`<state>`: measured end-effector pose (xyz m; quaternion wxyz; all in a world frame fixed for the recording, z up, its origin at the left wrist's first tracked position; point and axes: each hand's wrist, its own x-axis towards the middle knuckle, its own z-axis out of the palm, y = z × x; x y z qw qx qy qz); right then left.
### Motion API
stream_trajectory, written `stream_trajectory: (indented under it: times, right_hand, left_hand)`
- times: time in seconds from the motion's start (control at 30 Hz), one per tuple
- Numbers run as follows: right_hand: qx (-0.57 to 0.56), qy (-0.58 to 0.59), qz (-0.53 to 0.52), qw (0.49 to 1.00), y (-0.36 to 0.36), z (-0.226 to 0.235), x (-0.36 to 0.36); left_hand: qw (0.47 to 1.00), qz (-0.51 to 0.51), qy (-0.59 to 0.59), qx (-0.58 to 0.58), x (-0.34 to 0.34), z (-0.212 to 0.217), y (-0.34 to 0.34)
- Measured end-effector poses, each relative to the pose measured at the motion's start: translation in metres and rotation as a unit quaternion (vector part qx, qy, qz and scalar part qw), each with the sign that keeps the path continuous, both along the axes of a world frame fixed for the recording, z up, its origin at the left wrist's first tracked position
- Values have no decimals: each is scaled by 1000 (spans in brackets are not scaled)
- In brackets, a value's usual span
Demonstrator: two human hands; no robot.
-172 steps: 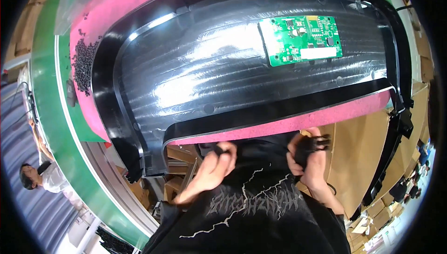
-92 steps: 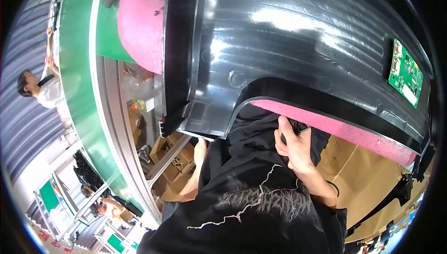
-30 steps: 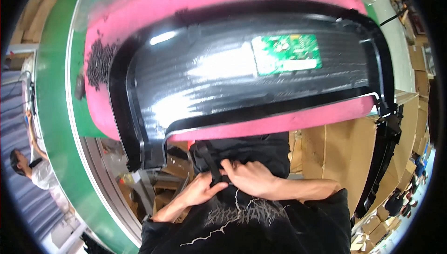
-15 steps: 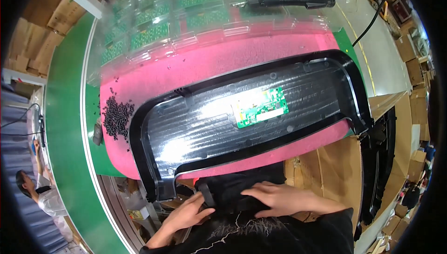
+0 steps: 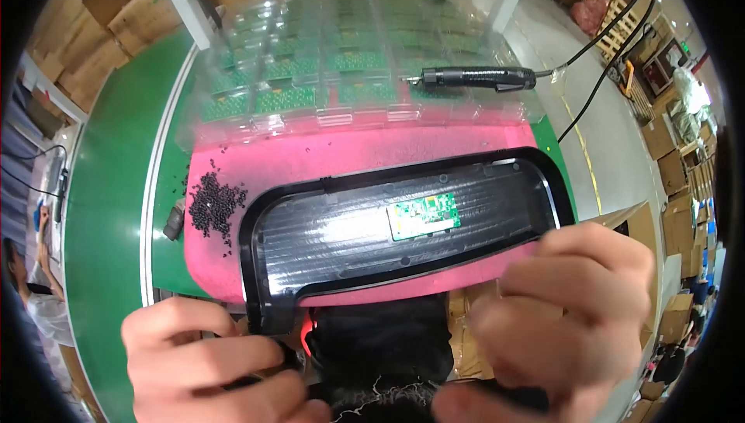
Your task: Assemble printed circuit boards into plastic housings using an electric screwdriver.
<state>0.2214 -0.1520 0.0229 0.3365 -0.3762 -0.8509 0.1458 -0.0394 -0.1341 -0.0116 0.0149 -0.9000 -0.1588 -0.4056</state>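
You are at an electronics assembly station on a factory floor. A green conveyor belt [image 5: 109, 213] curves past your bench. A pink foam mat [image 5: 326, 163] carries a black plastic housing [image 5: 403, 229] with a small green circuit board [image 5: 423, 216] seated in it. Clear blister trays [image 5: 341, 74] behind it hold rows of similar boards. A corded electric screwdriver [image 5: 477, 78] lies on them. Loose black screws [image 5: 211, 202] sit heaped on the mat. Stacked cardboard cartons [image 5: 85, 12] line the walls.
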Motion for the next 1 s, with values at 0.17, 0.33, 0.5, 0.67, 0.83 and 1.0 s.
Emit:
stream_trajectory:
  times: [0.17, 0.33, 0.5, 0.67, 0.83, 1.0]
  right_hand:
    - [-21, -168, 1, 985, -25, 67, -20]
    - [2, -102, -10, 995, -44, 65, -14]
    - [464, 89, 27, 881, 28, -30, 3]
    - [236, -10, -122, 964, 121, -44, 2]
    - [-150, -126, -316, 928, 240, -101, 31]
    - [-326, -67, -330, 883, 267, -120, 46]
  left_hand:
    - [998, -52, -8, -38, 36, 46, 4]
    - [999, -12, -27, -39, 22, 47, -15]
    - [998, 46, -33, -40, 4, 42, -23]
    - [997, 43, -61, -16, -18, 37, -17]
    - [992, -38, -108, 52, -39, 39, -3]
    - [842, 23, -428, 328, -17, 3, 50]
